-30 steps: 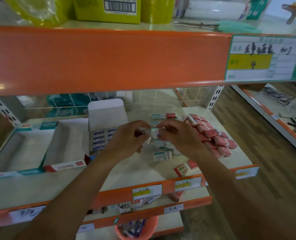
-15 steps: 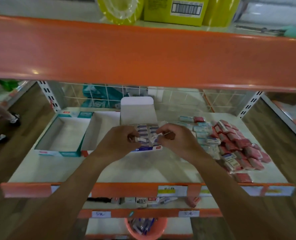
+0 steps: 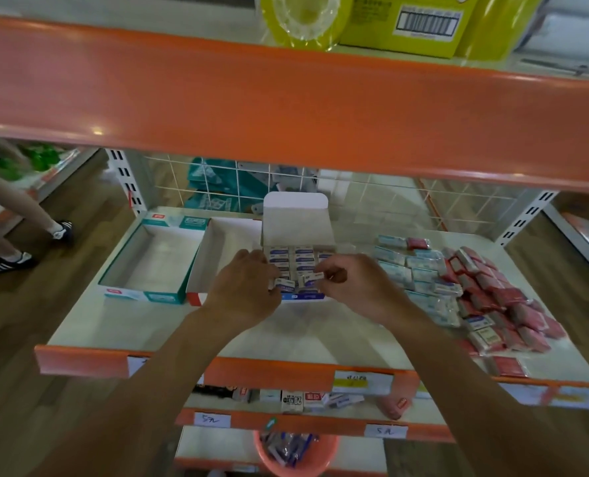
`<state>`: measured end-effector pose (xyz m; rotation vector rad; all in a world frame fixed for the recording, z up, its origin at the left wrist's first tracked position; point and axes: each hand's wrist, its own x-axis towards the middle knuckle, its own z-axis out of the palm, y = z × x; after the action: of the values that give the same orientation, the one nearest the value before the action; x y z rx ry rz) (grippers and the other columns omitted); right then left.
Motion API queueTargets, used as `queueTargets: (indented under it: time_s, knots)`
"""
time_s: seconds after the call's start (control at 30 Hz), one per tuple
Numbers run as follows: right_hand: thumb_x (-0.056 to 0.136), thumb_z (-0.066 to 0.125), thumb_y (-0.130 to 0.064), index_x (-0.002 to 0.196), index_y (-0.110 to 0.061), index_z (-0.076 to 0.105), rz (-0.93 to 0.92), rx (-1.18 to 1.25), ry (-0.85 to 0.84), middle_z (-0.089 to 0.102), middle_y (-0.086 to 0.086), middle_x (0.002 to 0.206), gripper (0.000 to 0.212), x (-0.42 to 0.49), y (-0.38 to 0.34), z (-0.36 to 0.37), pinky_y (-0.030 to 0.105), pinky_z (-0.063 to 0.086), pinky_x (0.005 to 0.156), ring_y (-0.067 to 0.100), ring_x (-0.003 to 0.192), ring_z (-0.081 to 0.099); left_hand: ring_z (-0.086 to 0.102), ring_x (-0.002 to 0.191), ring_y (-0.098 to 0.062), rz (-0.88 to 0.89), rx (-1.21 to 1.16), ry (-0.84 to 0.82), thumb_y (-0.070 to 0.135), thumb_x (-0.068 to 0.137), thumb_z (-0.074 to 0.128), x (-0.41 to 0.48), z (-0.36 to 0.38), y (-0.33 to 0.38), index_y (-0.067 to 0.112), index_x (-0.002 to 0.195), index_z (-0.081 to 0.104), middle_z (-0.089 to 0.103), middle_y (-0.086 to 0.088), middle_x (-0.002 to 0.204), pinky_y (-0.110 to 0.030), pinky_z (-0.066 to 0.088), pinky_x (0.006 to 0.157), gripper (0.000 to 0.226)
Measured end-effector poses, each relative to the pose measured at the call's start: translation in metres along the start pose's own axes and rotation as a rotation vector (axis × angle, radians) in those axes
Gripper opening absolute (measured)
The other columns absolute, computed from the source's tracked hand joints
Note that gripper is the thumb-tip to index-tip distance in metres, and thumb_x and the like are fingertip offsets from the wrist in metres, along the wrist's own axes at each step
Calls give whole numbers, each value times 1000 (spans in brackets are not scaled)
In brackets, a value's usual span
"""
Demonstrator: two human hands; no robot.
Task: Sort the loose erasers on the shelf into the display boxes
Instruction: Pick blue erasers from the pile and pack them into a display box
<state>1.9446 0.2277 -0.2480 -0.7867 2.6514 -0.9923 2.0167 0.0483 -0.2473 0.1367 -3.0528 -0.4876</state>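
1. Empty teal-trimmed cardboard display box (image 3: 155, 266), left of centre.
2. Left hand (image 3: 244, 290) pinches a small white-and-blue eraser (image 3: 284, 285) over the blue-fronted open-flap box (image 3: 296, 218), centre.
3. Right hand (image 3: 358, 287) pinches a second white eraser (image 3: 308, 279) there.
4. Loose red and white wrapped erasers (image 3: 492, 290) heaped centre-right.

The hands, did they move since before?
Yes. The left hand and right hand, each pinching an eraser, shifted left from the loose erasers to over the front of the blue display box.
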Motion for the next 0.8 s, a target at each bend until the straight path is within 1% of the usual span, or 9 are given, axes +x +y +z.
queueTargets:
  time_s: [0.13,0.27,0.37,0.47,0.53,0.57,0.67,0.73,0.8]
  knots:
    - [84,71,-19,106,-18,71,-27,-36,-33,64,-12,85,22,0,-1,-1,9,42,64,-3,74,59,43,104,-12,26,7,-11,32,93,50,0,-1,-2,22,122,58,53,2,117,-24,42,92,32]
    - [84,71,-19,105,-20,72,-50,-72,-60,58,-19,77,21,-2,-5,-5,7,40,60,-6,69,56,44,106,-12,32,-12,-3,31,93,53,-1,-2,-4,21,116,59,54,3,119,-24,42,94,26]
    - [83,73,-21,106,-19,72,-86,-112,-68,55,-18,82,23,0,-6,-4,9,41,65,-1,73,56,46,107,-13,52,-12,-2,32,94,52,-1,-2,-4,20,114,59,54,2,120,-25,43,94,25]
    - [82,74,-21,106,-17,72,-109,-145,-63,59,-5,94,25,3,-5,0,24,50,77,9,82,59,46,107,-12,68,-14,-4,33,94,52,1,-3,-5,20,114,59,54,1,119,-23,44,93,25]
    - [82,74,-18,106,-15,72,-124,-163,-63,61,-2,101,25,3,-5,3,27,51,81,11,86,60,46,108,-13,72,-14,-7,33,93,53,2,-3,-5,20,115,59,53,1,120,-23,44,93,26]
    - [82,73,-18,106,-14,72,-132,-174,-59,61,-3,100,24,2,-6,4,25,51,80,11,86,60,46,108,-13,73,-14,-10,33,93,53,2,-3,-5,20,117,58,53,1,121,-24,44,94,27]
    - [83,72,-18,100,-15,68,-124,-184,-29,63,-4,90,18,1,-8,6,22,49,70,10,77,61,46,111,-13,84,-7,-2,33,93,53,4,-3,-5,20,120,56,51,1,125,-25,44,95,30]
    - [84,70,-17,95,-14,67,-120,-196,-20,67,-1,90,12,1,-7,6,24,52,69,11,76,62,46,111,-14,98,1,8,33,93,53,5,-3,-5,20,121,56,52,1,126,-24,44,96,30]
    - [86,67,-16,94,-13,70,-120,-222,-9,68,1,94,9,2,-7,7,24,52,72,11,78,62,46,111,-14,115,2,-4,32,94,52,6,-2,-6,20,122,58,52,1,127,-25,43,96,30]
